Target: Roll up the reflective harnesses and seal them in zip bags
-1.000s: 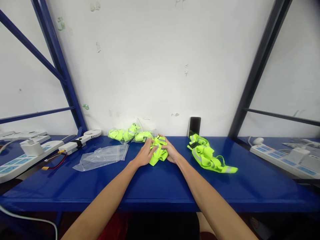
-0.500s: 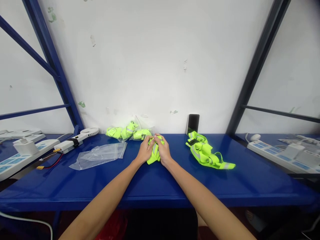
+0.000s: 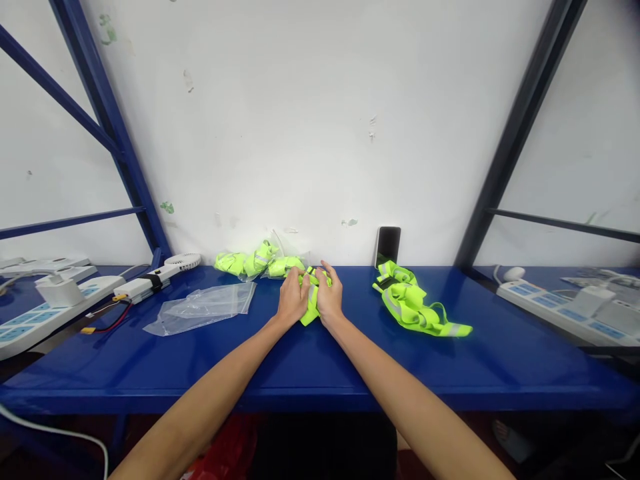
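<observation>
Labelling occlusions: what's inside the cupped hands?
A neon bundle, its grey band showing between the left hand and right hand. The hands cover its sides, so its full shape and underside can't be seen.

No words, numbers or signs can be read here. The white power strip on the left [image 3: 40, 319] and the white power strip on the right [image 3: 555, 308] have blue patches — far too small and blurry to show any letters. The phone [image 3: 389, 245] has a dark screen with no words to read — and no print can be made out on the clear plastic bag [image 3: 203, 308] or the reflective straps [image 3: 405, 308].
</observation>
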`<control>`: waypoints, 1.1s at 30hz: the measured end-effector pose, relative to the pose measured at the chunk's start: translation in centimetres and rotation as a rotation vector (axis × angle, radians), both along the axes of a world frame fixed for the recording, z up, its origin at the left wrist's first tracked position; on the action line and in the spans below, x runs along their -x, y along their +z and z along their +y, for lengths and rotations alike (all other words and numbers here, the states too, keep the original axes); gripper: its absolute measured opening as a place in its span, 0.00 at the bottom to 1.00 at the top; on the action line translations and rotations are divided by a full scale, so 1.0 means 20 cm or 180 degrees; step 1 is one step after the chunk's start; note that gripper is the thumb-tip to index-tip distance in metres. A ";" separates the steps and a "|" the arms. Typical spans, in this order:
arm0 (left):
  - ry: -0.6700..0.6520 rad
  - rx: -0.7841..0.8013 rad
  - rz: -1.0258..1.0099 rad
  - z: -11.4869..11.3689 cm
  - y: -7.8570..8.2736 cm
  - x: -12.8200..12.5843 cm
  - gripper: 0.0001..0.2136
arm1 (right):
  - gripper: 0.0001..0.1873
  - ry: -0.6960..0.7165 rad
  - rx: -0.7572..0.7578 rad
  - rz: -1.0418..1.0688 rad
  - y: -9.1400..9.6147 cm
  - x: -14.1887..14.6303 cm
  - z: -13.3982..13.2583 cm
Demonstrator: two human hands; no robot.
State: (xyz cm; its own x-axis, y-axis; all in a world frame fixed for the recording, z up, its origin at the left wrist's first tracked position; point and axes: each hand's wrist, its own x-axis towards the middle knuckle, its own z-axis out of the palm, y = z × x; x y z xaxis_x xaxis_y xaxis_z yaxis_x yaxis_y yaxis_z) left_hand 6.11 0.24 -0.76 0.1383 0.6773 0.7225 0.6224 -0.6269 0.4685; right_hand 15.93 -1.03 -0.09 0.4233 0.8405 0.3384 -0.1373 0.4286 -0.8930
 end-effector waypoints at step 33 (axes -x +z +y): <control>-0.0500 0.0814 0.0674 -0.01 0.17 0.16 0.17 | 0.29 0.2651 0.0325 -0.0615 0.02 -0.06 -0.11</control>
State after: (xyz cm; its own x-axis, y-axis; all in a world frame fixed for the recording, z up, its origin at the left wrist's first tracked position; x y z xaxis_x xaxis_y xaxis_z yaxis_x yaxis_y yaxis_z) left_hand 2.82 0.10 2.71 0.3833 0.7910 0.4769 0.6279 -0.6018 0.4936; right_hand 17.07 -3.23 0.23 -0.4021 0.8817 0.2466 -0.2130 0.1719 -0.9618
